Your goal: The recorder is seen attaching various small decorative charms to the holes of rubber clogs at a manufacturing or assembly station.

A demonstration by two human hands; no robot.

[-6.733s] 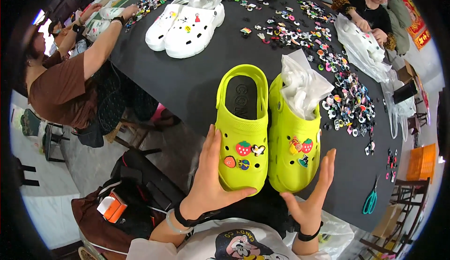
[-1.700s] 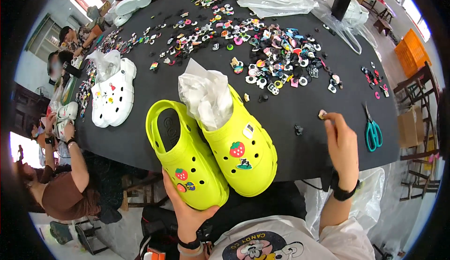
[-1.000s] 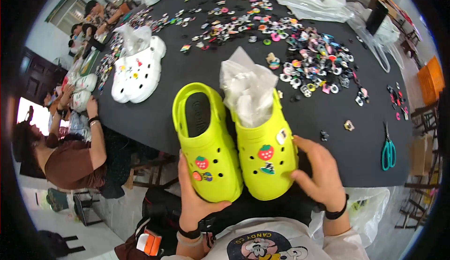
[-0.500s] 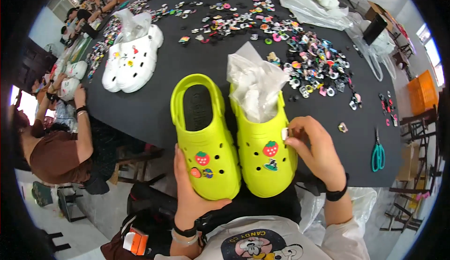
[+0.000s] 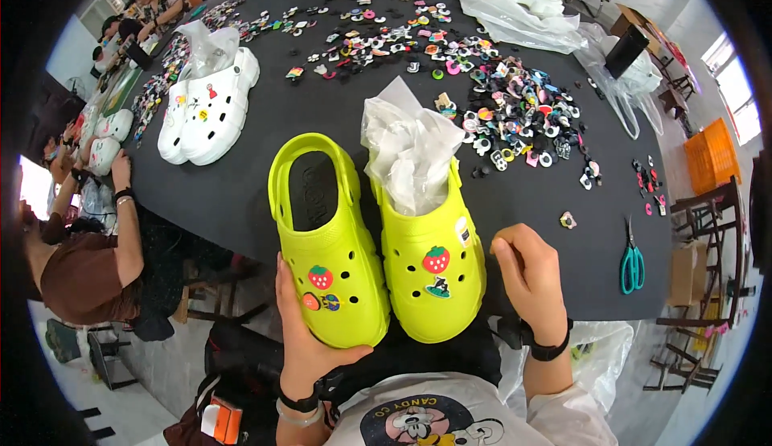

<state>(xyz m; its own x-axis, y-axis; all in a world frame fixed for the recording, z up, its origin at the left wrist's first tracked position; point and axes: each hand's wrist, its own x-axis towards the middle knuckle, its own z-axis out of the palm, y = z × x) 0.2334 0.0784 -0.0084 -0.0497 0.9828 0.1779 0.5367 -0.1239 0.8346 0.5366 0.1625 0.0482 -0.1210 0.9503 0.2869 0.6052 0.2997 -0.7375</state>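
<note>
Two lime-green clogs sit side by side at the near table edge, toes toward me. My left hand (image 5: 301,329) grips the left clog (image 5: 348,257), fingers along its outer side and thumb at the toe. Strawberry, pink-orange and dark round charms decorate that clog. The right clog (image 5: 454,305) is stuffed with crumpled white paper (image 5: 414,156). It bears a strawberry charm (image 5: 436,259), a black-and-green charm (image 5: 438,287) and a small white charm (image 5: 462,232) high on its outer side. My right hand (image 5: 531,273) hovers just right of this clog, apart from it, fingers curled in and nothing visible in them.
Heaps of colourful shoe charms (image 5: 523,112) cover the far table. White clogs (image 5: 209,112) stand at the left; more lie on plastic (image 5: 523,16) at the back. Teal-handled scissors (image 5: 633,265) lie at the right. A co-worker (image 5: 92,269) sits on the left.
The white charm that my right fingers held at the right clog now sits on its upper. My right hand has drawn back from it and curled in. The whole view has shifted slightly.
</note>
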